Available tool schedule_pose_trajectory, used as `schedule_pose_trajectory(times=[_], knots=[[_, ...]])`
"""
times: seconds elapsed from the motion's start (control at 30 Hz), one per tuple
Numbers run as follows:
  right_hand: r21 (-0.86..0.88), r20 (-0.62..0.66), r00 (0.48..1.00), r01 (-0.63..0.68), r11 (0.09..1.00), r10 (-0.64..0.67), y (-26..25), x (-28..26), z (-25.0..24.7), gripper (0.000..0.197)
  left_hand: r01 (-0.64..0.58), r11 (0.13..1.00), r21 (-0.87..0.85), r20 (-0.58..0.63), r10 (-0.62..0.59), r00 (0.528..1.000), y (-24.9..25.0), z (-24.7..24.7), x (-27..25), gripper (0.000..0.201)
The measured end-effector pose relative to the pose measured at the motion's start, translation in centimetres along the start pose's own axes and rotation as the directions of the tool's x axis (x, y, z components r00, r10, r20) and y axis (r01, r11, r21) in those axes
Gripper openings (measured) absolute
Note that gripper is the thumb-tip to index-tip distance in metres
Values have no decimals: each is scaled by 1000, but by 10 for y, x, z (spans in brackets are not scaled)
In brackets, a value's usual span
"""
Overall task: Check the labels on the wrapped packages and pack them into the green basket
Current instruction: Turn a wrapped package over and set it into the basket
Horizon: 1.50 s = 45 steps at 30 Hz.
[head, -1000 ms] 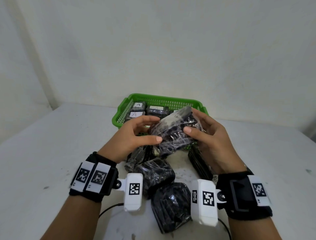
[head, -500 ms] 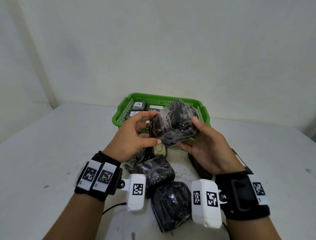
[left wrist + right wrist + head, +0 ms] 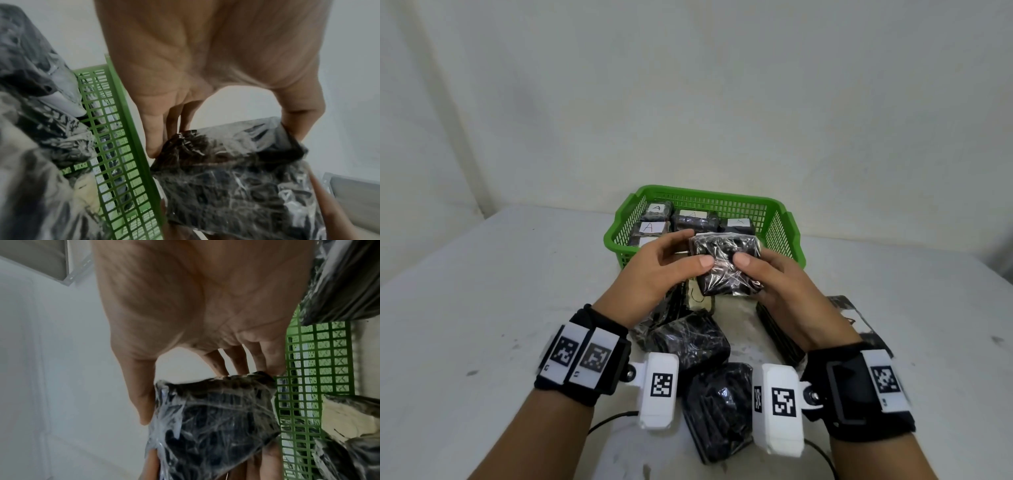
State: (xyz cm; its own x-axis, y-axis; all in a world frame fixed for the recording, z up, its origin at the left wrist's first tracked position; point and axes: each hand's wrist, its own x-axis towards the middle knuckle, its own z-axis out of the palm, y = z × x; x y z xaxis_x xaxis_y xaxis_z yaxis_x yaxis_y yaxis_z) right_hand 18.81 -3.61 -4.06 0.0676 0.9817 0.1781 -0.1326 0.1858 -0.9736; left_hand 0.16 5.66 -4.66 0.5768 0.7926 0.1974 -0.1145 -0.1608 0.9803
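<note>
Both hands hold one black package wrapped in clear film [image 3: 726,265] in the air, just in front of the green basket [image 3: 777,219]. My left hand [image 3: 671,263] grips its left side, thumb on the near face and fingers over the far edge. My right hand [image 3: 763,274] grips its right side the same way. No label shows on the face turned to me. The left wrist view shows the package [image 3: 236,175] beside the basket wall [image 3: 123,146]; the right wrist view shows the package [image 3: 211,417] too. Several packages marked "A" [image 3: 650,226] lie in the basket.
Several more wrapped black packages lie on the white table under my wrists, one [image 3: 688,339] in the middle, one [image 3: 717,407] nearest me and a flat one [image 3: 779,329] on the right. A cream labelled piece [image 3: 700,299] lies near the basket. A wall rises behind the table.
The two hands have turned the package over between them and lowered it slightly; a different face now points at me. The packages on the table have not moved.
</note>
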Motion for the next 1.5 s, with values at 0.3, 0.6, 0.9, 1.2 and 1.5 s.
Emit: schedule_pose_trajectory(times=[0.3, 0.6, 0.9, 1.2, 1.5], knots=[[-73, -48, 999, -15, 997, 11, 3, 3, 1, 86, -2, 998, 59, -5, 2, 1000, 2, 4, -2, 96], [-65, -91, 996, -12, 998, 6, 3, 4, 1, 104, 7, 999, 36, 24, -8, 1000, 4, 4, -2, 90], [-106, -100, 993, -80, 991, 69, -5, 2, 2, 80, -57, 993, 107, -61, 64, 996, 3, 5, -3, 114], [-48, -169, 982, -97, 994, 88, -10, 0, -6, 56, -117, 993, 9, 84, 116, 990, 9, 10, -8, 115], [-94, -185, 982, -64, 994, 46, -9, 1, -1, 55, -130, 990, 49, 11, 130, 992, 11, 9, -8, 85]])
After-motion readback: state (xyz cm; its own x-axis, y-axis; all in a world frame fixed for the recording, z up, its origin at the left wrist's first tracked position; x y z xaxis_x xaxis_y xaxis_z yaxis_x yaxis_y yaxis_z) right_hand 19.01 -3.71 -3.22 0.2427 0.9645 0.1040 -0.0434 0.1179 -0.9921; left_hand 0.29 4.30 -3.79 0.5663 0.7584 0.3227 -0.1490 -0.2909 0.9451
